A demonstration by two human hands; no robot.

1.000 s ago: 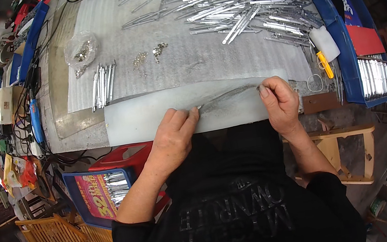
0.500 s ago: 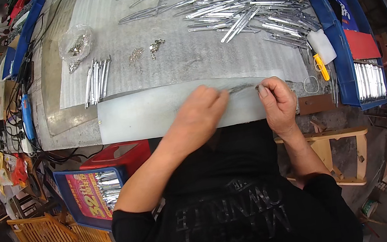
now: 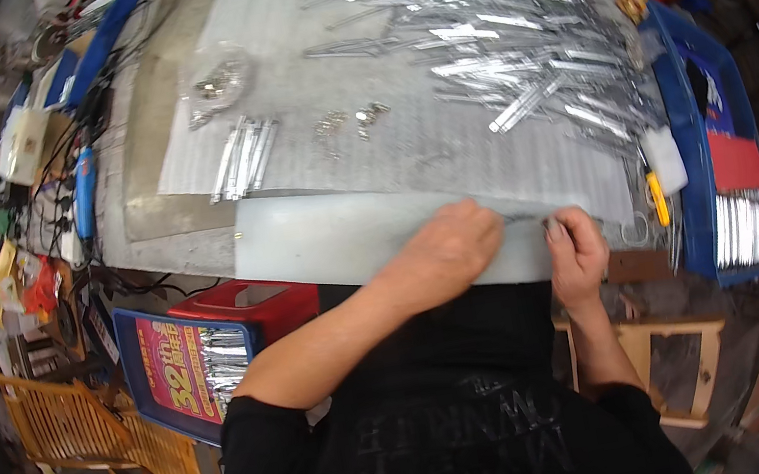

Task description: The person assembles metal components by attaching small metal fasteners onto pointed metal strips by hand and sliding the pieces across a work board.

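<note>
Over the pale sheet (image 3: pixel 321 241) along the table's near edge, both of my hands are closed close to each other. My left hand (image 3: pixel 453 247) is curled with its knuckles up, and its fingertips are hidden. Thumb and forefinger of my right hand (image 3: pixel 577 250) are pinched together; whatever sits between them is too small to make out. Dark smudges mark the surface between the hands. Beyond lie two little piles of small metal parts (image 3: pixel 371 119) and a large heap of thin silvery metal strips (image 3: pixel 505 28). A short row of similar strips (image 3: pixel 243 157) lies at left.
A clear plastic bag (image 3: pixel 216 84) of small parts rests at the back left. At right are a yellow-handled tool (image 3: pixel 658 198), a white block (image 3: pixel 665 160) and a blue bin (image 3: pixel 694 217). Below the table's left end stand a red stool (image 3: pixel 251 300) and another blue bin (image 3: pixel 136 375).
The whole view has shifted and tilted, so the table appears lower and further right. My hands keep much the same closed pose over the pale sheet.
</note>
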